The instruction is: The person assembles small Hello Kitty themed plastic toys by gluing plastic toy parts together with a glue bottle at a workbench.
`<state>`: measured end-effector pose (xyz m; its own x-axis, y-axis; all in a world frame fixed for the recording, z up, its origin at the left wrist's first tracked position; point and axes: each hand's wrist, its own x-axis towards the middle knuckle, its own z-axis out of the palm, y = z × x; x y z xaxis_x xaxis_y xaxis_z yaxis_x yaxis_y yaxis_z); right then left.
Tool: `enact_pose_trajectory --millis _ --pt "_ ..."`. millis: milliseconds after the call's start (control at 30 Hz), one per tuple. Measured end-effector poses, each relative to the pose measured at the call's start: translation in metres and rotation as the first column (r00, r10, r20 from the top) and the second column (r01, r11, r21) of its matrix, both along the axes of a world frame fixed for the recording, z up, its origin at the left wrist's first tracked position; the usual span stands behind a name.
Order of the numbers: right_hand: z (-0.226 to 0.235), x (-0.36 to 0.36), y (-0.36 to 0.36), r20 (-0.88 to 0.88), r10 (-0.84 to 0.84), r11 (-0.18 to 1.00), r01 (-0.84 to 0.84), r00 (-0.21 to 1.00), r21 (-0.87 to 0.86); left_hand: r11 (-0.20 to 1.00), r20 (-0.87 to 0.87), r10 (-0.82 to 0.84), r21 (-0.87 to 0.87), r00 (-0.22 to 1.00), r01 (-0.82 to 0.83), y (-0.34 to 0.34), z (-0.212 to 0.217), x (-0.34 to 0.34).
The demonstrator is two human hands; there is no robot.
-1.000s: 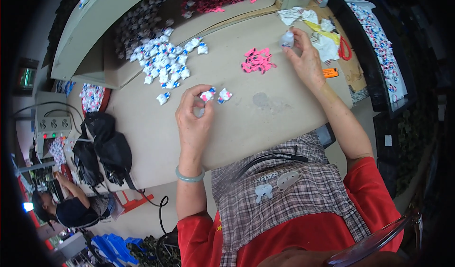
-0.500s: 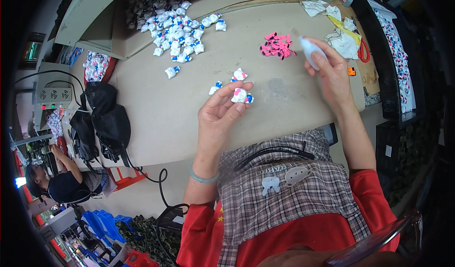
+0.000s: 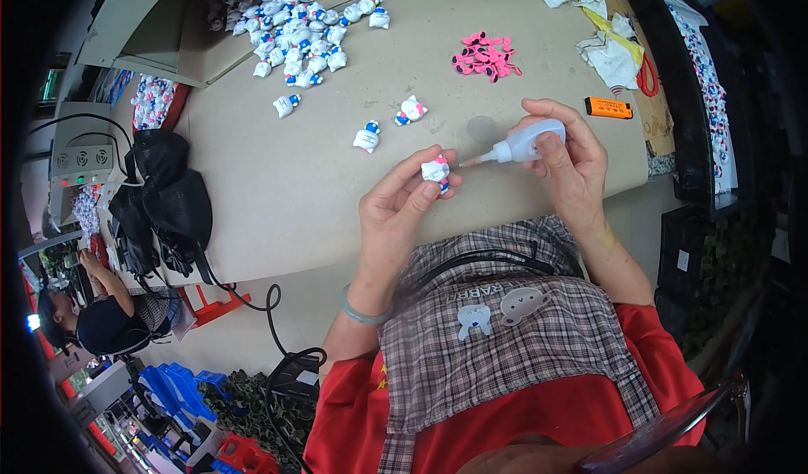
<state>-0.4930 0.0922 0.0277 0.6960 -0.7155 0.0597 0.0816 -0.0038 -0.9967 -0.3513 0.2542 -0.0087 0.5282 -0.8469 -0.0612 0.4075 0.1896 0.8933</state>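
My left hand pinches a small white cat figurine with blue and pink parts, raised above the near table edge. My right hand grips a small white glue bottle, tilted so its thin nozzle points left, almost touching the figurine. Two similar figurines lie on the beige table just beyond my hands. A small heap of pink bows lies farther back.
A pile of several white figurines lies at the far left of the table. An orange lighter, crumpled cloths and a red ring sit at the right. A black bag hangs off the left edge. Another person sits lower left.
My right hand has brought the glue bottle in from the far right to the figurine. My left hand has lifted one figurine off the table and drawn it closer.
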Motion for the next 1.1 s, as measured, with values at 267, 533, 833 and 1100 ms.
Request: enact_pose_trajectory --millis 267,533,833,1100 --pt "-0.001 -0.0033 0.0071 -0.029 -0.03 0.829 0.009 0.999 -0.559 0.999 0.008 0.04 0.003 0.999 -0.04 -0.0018 -0.0066 -0.0032" --pt "-0.0045 -0.0015 0.0048 0.026 -0.013 0.67 0.029 1.0 -0.742 0.999 -0.011 0.051 0.013 0.999 -0.051 -0.002 -0.0076 -0.0049" --pt "-0.004 -0.0018 0.0042 0.013 -0.013 0.599 0.018 1.0 -0.801 0.999 -0.005 0.051 0.005 0.999 -0.051 -0.0031 -0.0089 -0.0041" --pt "-0.0017 -0.0004 0.0046 0.019 -0.019 0.568 0.026 1.0 -0.823 0.998 -0.022 0.063 0.009 0.998 -0.063 -0.0036 -0.0093 -0.0046"
